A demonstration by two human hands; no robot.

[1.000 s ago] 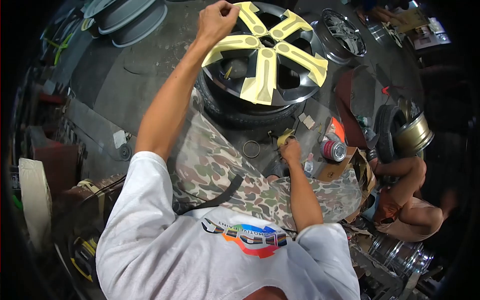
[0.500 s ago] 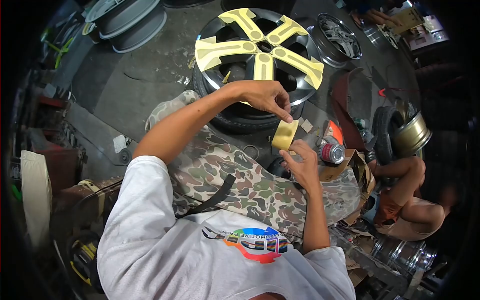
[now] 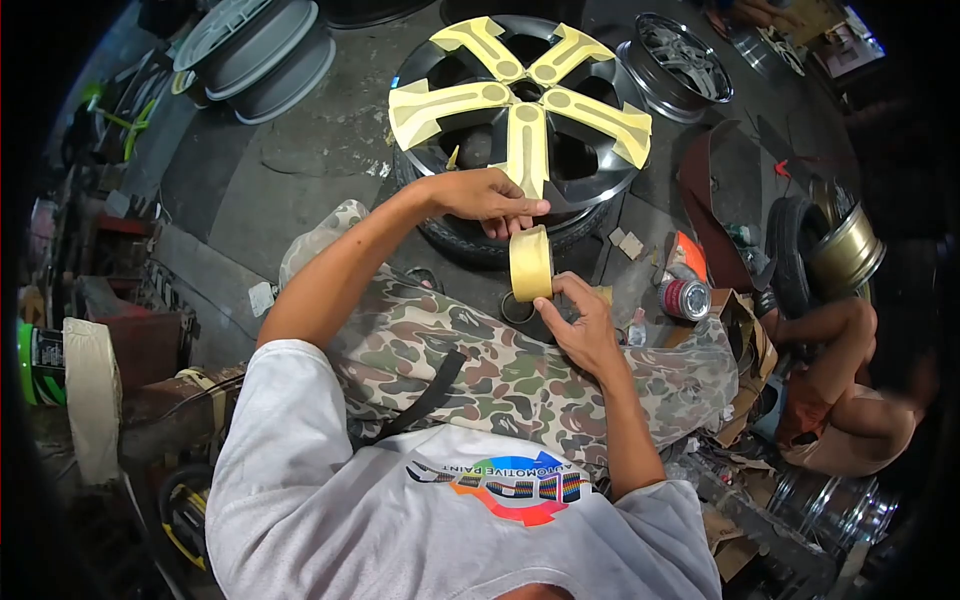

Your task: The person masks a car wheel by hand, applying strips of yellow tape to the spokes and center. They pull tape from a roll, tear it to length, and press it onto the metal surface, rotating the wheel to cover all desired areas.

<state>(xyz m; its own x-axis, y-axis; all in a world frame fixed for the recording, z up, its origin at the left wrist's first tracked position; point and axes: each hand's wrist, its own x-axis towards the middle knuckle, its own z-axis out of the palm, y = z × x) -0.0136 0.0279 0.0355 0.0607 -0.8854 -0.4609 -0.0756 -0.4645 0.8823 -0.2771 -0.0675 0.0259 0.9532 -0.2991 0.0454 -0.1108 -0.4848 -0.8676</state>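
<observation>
A wide roll of yellow masking tape (image 3: 531,264) is gripped along its lower right edge by my right hand (image 3: 582,325), thumb and fingers closed on it. Just above the roll, my left hand (image 3: 490,203) has its fingers curled at the roll's top edge and its thumb pointing right. What lies between those fingers is hidden. Beyond is a dark wheel rim (image 3: 590,193) on a tire, lying flat. Yellow masking covers its spokes, and the nearest masked spoke (image 3: 526,150) runs down to my left hand.
Silver rims (image 3: 255,60) lean at upper left, and another rim (image 3: 680,65) lies at upper right. Near my right knee are a can (image 3: 686,298) and a cardboard box (image 3: 745,325). Another person's bent leg (image 3: 830,330) is at right, below a gold rim (image 3: 848,248).
Both hands and the tape roll have shifted left. My left hand now sits against the near side of the wheel, and the roll has come close to the nearest spoke.
</observation>
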